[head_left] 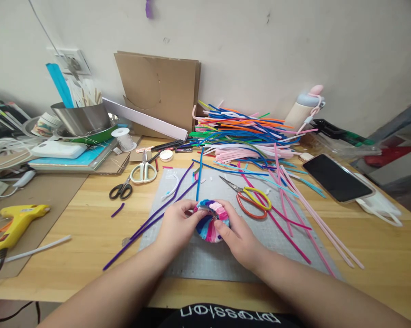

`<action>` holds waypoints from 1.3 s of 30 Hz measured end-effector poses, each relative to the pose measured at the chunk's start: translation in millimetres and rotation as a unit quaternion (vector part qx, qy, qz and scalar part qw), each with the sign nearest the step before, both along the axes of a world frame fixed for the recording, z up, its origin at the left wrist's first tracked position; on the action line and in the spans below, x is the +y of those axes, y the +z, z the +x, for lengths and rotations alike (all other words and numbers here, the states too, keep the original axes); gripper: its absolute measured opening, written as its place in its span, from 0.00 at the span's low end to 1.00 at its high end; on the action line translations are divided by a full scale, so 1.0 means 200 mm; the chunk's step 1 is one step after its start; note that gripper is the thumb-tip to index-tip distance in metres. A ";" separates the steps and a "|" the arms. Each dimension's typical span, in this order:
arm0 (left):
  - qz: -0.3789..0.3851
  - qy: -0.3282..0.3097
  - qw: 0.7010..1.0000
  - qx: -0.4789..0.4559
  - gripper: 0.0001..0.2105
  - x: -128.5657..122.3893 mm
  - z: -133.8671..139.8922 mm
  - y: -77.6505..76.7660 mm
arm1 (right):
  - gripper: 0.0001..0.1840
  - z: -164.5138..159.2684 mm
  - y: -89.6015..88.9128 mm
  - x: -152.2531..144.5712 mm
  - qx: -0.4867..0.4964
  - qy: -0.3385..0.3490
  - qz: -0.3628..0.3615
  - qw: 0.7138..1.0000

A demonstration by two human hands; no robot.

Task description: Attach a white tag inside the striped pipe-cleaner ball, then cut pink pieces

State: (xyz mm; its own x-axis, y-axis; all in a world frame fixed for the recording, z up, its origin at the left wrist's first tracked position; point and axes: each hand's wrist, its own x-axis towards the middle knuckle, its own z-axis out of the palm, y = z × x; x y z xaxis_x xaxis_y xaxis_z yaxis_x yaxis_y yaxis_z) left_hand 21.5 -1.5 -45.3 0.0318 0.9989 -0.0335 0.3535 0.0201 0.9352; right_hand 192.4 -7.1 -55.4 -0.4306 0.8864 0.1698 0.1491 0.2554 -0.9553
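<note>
Between my hands is a round piece made of pipe cleaners [211, 232], striped in blue, pink, white and purple. My left hand [181, 221] pinches its left edge, where a blue pipe cleaner [200, 175] stands up from the rim. My right hand [237, 234] grips the right edge, its thumb pressed on the inner face near the middle. Both hands are just above a grey cutting mat [178, 266]. Scissors with red and yellow handles [251, 200] lie to the right of my right hand. Purple pipe cleaners [150, 223] lie left of my left hand.
A heap of coloured pipe cleaners [242, 132] lies at the back. Pink ones [317, 218] and a phone [337, 177] are to the right. White-handled scissors [144, 172], black-handled scissors [121, 189] and a yellow glue gun [19, 223] lie to the left.
</note>
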 end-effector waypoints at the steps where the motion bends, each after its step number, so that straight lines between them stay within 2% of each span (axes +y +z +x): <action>1: 0.000 -0.001 1.000 0.002 0.08 0.00 0.00 0.00 | 0.18 0.00 0.00 0.00 0.002 0.004 0.002 1.000; 9: 0.004 -0.001 0.999 0.040 0.09 0.00 0.00 0.02 | 0.18 0.00 -0.01 0.00 0.033 0.025 -0.029 0.999; 14: 0.003 -0.005 1.000 0.029 0.08 0.00 0.00 0.02 | 0.17 0.00 -0.01 0.01 0.045 0.038 -0.039 0.997; 18: 0.014 -0.024 0.999 0.025 0.09 0.00 0.00 0.00 | 0.17 -0.01 0.00 0.03 0.079 -0.005 -0.129 0.989; 22: 0.019 -0.031 0.999 0.032 0.19 -0.01 0.02 -0.02 | 0.16 -0.03 0.02 0.04 0.121 -0.022 -0.215 0.969; 25: 0.030 -0.027 0.999 0.023 0.17 -0.02 0.03 0.00 | 0.15 -0.03 0.01 0.06 0.087 -0.030 -0.228 0.969; 28: 0.032 -0.037 0.998 0.046 0.10 -0.02 0.03 0.02 | 0.13 -0.01 0.01 0.09 -0.006 -0.057 -0.158 0.986; 31: 0.011 -0.077 0.995 0.058 0.08 -0.02 0.03 0.00 | 0.12 0.02 0.01 0.11 -0.072 -0.028 -0.102 0.992; 34: -0.057 -0.081 0.995 -0.026 0.10 -0.01 0.03 -0.03 | 0.10 0.05 0.01 0.14 -0.078 0.027 -0.164 0.983; 36: -0.081 -0.065 0.994 -0.046 0.11 -0.01 0.02 -0.02 | 0.09 0.07 0.01 0.16 -0.103 0.042 -0.211 0.971; 37: -0.074 -0.067 0.994 -0.037 0.11 -0.01 0.01 0.00 | 0.08 0.09 0.01 0.18 -0.123 0.043 -0.226 0.966; 39: -0.033 -0.115 0.993 -0.003 0.15 -0.03 -0.02 0.06 | 0.08 0.10 0.02 0.20 -0.151 0.040 -0.245 0.957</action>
